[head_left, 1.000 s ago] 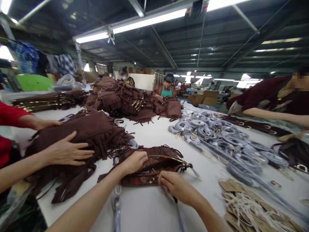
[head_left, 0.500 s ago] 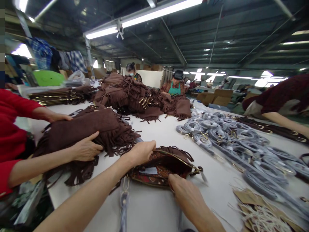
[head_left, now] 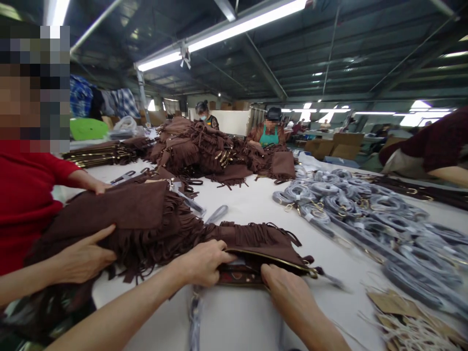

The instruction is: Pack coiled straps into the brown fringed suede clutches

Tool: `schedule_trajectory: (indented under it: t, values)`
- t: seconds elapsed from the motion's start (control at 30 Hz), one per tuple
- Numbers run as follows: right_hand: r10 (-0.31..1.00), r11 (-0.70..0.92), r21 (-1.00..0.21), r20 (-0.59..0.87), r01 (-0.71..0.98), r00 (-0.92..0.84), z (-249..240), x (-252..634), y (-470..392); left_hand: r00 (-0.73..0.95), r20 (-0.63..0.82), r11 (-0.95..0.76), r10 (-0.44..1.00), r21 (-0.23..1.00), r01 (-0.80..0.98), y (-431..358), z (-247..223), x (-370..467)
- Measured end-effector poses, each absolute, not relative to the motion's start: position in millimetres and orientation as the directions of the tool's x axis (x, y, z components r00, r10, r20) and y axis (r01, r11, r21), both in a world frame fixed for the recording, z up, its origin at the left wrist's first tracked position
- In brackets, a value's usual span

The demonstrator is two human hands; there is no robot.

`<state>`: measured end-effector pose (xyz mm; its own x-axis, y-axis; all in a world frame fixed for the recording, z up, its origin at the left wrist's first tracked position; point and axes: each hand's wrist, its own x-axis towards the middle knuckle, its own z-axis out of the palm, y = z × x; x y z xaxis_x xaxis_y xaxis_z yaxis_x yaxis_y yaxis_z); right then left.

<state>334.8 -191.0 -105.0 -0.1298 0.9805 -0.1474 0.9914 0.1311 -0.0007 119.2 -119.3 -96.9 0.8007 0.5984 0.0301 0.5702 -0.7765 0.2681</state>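
One head-worn camera looks forward and slightly down (from quite near) across a white table (head_left: 234,317).

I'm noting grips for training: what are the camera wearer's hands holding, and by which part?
The brown fringed bag, by its open zippered mouth: left hand at the opening's left end, right hand at the near edge.

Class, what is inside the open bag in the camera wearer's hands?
In the opening of the bag, a strip of reddish patterned lining shows. Its upper side, the left hand and right hand hide the rest.
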Motion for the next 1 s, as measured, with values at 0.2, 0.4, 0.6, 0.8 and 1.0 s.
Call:
schedule_trajectory:
  t: [0.2,0.4,0.6,0.8,1.0]
  values:
    - [0.984,0.148,-0.112,-0.085,0.983,-0.157,-116.0,343.9,-189.1,0.579,0.179,-0.526,0.795,0.678,0.513,-97.2,-114.1,116.0]
    - [0.957,0.266,-0.607,0.074,0.749,-0.280,-115.0,338.1,-184.5,0.511,0.016,-0.197,0.859,0.933,0.301,-87.3,-123.8,111.4]
    - [0.979,0.171,-0.574,0.009,0.801,-0.202,-98.9,306.6,-165.2,0.538,-0.097,0.028,0.838,0.991,0.134,-87.5,-125.9,116.1]
    - [0.943,0.200,-0.666,-0.068,0.719,-0.325,-108.5,291.7,-138.7,0.545,-0.168,0.152,0.821,0.986,0.074,-85.6,-130.0,116.5]
    - [0.956,0.101,-0.845,-0.063,0.525,-0.286,-126.1,303.7,-138.9,0.488,-0.232,0.251,0.842,0.968,0.029,-83.8,-132.2,119.9]
